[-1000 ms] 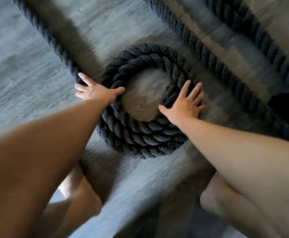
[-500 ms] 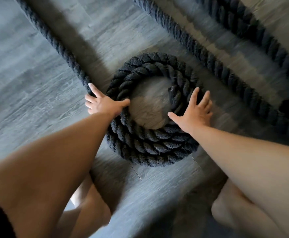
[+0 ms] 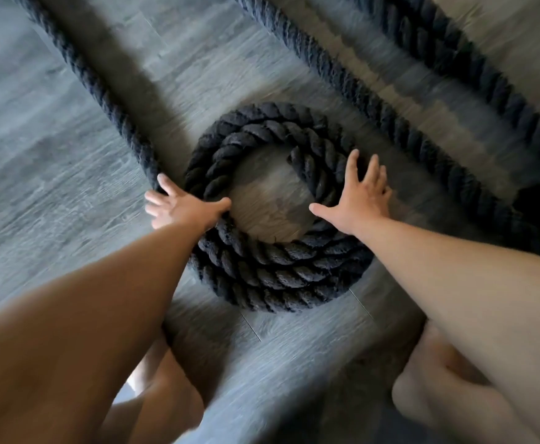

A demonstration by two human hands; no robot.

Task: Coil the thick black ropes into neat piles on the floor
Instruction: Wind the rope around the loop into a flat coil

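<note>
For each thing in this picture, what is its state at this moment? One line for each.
coil, wound in several rings, hollow in the middle
left hand, open, fingers spread, resting on the coil's left edge
right hand, open, flat on the coil's right side
left rope, uncoiled, running straight away from the left hand
middle rope, uncoiled, lying straight
far rope, uncoiled, lying straight, blurred

I see open grey wood-plank floor (image 3: 38,161) on the left, beyond a straight thick black rope length (image 3: 95,89). The coiled black rope pile (image 3: 278,264) fills the middle, its ring bare inside. On the right, a diagonal black rope run (image 3: 374,105) bars passage, with seemingly a second blurred rope (image 3: 473,68) beyond it.
</note>
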